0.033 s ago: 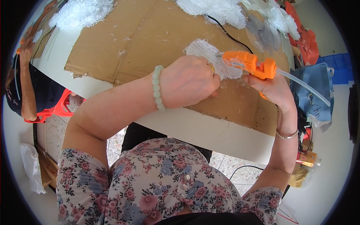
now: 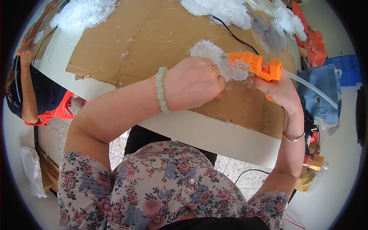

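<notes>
An orange hot glue gun (image 2: 247,62) is gripped in my right hand (image 2: 283,90); a translucent glue stick (image 2: 312,86) sticks out of its back end. Its nozzle points left, at the middle of a white ribbed fabric pad (image 2: 234,73) with frayed edges, lying on cardboard. My left hand (image 2: 193,83) is closed, knuckles up, over the pad's near left edge. Those fingers curl under, so what they pinch is hidden. From behind the gun a black cord (image 2: 235,35) runs away across the cardboard.
A brown cardboard sheet (image 2: 153,50) covers most of the white table (image 2: 245,140). White fringed piles (image 2: 85,14) lie at the far side, beside grey translucent pieces (image 2: 270,34). At the left is another person's arm (image 2: 27,80); a blue bag (image 2: 320,94) hangs at right.
</notes>
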`<action>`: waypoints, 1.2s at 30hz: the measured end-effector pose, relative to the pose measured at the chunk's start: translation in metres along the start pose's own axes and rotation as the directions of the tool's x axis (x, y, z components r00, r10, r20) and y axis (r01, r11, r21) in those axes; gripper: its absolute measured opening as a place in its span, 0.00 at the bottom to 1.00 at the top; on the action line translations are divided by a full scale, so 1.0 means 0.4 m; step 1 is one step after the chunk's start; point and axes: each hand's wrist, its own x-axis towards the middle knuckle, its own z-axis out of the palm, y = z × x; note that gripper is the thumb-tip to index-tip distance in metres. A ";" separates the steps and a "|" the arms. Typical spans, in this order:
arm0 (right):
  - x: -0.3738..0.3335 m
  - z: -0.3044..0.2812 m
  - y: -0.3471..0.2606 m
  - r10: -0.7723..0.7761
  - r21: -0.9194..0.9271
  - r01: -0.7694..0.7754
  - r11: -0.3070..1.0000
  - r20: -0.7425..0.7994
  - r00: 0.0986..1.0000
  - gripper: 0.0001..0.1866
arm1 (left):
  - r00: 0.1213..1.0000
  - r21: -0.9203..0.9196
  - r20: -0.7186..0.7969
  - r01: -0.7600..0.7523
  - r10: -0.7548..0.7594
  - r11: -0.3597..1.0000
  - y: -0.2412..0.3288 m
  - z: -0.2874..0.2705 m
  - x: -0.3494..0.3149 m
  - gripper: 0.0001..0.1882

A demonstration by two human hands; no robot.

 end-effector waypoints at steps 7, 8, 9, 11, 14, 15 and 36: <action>-0.001 -0.001 -0.004 0.013 -0.080 -0.015 0.997 -0.020 1.000 0.11 | 0.999 0.003 -0.033 -0.006 0.006 1.000 0.009 0.007 0.001 0.16; -0.002 -0.001 -0.003 0.006 -0.091 -0.009 0.996 -0.032 0.999 0.11 | 0.999 -0.001 -0.036 -0.006 0.006 1.000 0.009 0.009 0.002 0.16; -0.006 -0.003 -0.008 0.005 -0.092 -0.008 0.996 -0.030 1.000 0.11 | 0.999 0.000 -0.036 -0.005 0.005 1.000 0.008 0.009 0.001 0.16; -0.012 -0.009 -0.021 -0.010 -0.034 0.008 0.999 -0.037 0.999 0.11 | 0.999 -0.004 -0.043 -0.016 0.016 1.000 0.007 0.008 -0.001 0.16; -0.010 -0.008 -0.023 0.014 -0.107 -0.015 0.994 -0.015 1.000 0.11 | 0.999 0.004 -0.034 -0.009 0.009 1.000 0.009 0.002 0.001 0.16; -0.008 -0.006 -0.024 0.012 -0.108 -0.014 0.994 -0.013 1.000 0.11 | 0.999 0.004 -0.035 -0.007 0.008 1.000 0.010 0.005 0.002 0.16; 0.011 -0.011 -0.024 0.031 -0.187 -0.032 0.982 -0.006 0.999 0.14 | 0.998 0.050 -0.063 -0.016 0.019 0.999 0.059 0.021 0.029 0.17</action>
